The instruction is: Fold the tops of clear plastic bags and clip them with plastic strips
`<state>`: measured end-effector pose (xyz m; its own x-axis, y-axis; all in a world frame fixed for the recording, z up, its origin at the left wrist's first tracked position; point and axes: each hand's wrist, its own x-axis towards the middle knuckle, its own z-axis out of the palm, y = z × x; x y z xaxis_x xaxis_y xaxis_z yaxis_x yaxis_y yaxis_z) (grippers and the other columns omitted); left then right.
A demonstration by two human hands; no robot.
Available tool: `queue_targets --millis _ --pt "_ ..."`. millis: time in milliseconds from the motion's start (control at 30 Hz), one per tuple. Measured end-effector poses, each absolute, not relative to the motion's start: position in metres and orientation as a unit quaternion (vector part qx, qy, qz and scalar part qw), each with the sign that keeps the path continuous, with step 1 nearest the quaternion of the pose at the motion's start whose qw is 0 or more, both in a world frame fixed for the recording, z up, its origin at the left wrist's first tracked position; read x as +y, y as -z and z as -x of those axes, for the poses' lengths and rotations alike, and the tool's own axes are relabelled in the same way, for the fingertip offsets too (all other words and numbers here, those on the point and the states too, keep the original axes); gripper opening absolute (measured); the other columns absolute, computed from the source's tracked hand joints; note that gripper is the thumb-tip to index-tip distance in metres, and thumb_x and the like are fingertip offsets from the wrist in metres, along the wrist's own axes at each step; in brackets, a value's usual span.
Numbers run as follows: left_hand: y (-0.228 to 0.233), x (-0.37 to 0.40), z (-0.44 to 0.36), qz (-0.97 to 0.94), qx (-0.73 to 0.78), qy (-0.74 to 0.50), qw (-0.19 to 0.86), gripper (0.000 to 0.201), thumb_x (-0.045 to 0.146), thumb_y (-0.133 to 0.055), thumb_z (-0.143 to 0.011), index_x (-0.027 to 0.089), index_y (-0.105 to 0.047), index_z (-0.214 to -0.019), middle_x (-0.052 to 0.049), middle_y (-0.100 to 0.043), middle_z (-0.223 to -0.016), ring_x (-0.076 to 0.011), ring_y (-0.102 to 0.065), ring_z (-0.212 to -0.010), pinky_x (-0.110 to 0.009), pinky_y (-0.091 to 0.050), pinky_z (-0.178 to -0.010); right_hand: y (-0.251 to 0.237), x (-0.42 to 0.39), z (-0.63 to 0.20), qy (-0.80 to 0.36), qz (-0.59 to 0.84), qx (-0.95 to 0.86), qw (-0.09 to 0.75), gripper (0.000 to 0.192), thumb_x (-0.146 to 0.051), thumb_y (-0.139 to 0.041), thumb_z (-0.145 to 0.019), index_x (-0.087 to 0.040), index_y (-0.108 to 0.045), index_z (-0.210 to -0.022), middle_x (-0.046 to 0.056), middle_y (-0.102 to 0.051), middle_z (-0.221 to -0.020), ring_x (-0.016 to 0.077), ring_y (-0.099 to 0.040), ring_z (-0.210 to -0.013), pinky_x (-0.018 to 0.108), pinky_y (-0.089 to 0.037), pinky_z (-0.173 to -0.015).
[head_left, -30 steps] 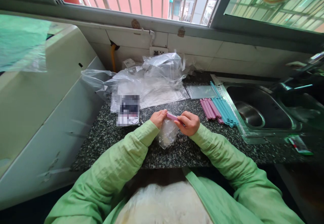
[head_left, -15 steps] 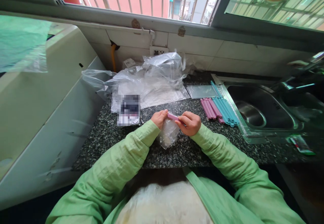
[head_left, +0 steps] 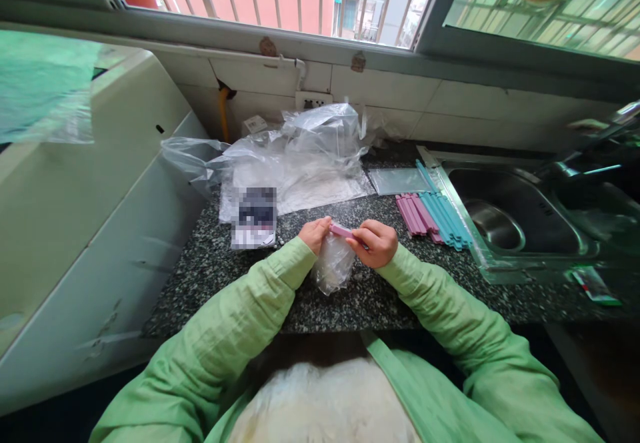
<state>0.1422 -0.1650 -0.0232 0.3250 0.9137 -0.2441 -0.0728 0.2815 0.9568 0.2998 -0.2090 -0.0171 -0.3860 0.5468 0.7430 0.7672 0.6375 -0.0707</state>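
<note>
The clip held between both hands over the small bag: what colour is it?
Pink. The clip shows best in the head view, above the clear bag.

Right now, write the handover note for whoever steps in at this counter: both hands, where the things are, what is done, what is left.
Left hand: pinches the left end of a pink plastic sealing stick across the top of a small clear plastic bag.
Right hand: grips the stick's right end.
The bag hangs between both hands over the speckled granite counter.
Spare pink and blue sealing sticks lie in a row by the steel sink; a heap of clear plastic bags lies behind.
Done: stick sits on the bag's mouth.
Left: whether it is fully closed cannot be seen; the spare sticks lie unused.
</note>
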Motion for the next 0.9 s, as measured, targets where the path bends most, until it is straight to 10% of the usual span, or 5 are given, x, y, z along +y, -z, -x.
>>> queue_targets --millis 900 --pt "0.029 -0.1607 -0.1438 -0.466 0.458 -0.391 0.648 0.042 0.052 -0.059 -0.059 0.015 -0.046 -0.045 0.005 -0.038 -0.041 -0.0064 -0.031 -0.043 -0.023 -0.025 -0.046 0.0089 -0.2102 -0.298 0.131 0.384 -0.803 0.436 0.016 -0.029 -0.055 -0.077 -0.016 -0.06 -0.069 0.0 -0.05 -0.057 0.0081 -0.045 -0.051 0.02 -0.038 -0.048"
